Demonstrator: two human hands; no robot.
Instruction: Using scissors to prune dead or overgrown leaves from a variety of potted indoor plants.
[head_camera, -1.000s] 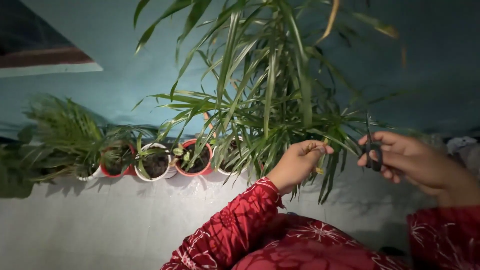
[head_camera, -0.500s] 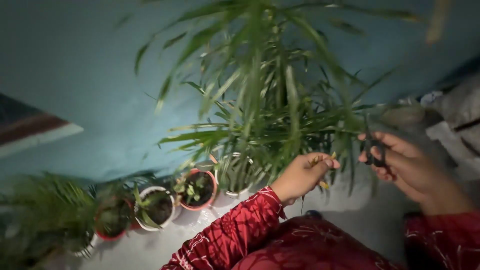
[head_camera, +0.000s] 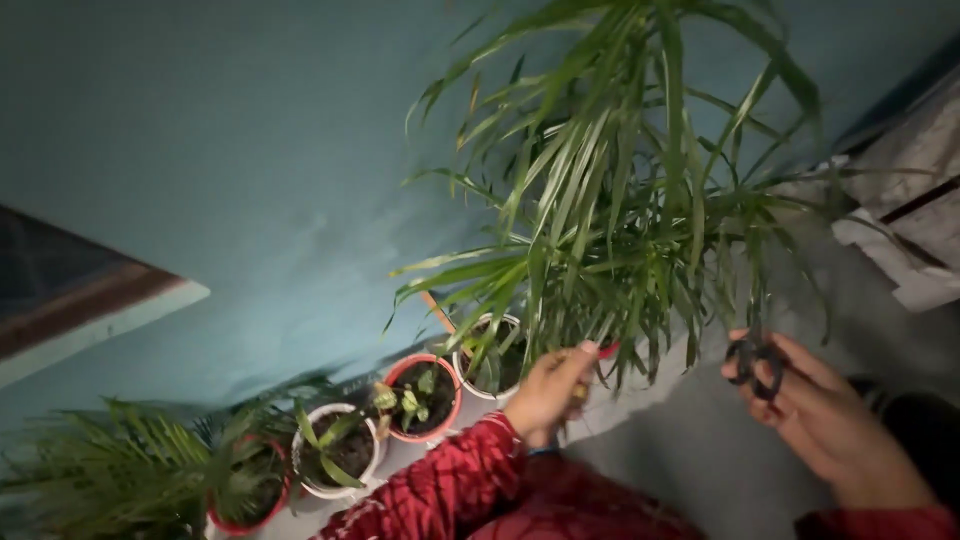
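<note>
Left hand pinches a leaf tip of the tall palm plant just above it. Right hand is closed through the handles of the black scissors. Leaves appear light, thin and easily torn; support them near the tip.

The scissors' blades are hidden behind blurred palm leaves; the leftmost plant is cut off.

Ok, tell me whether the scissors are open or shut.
Cannot tell. The scissors sit in the right hand, fingers through the dark handles, but the blades are lost among the hanging leaves.
</note>
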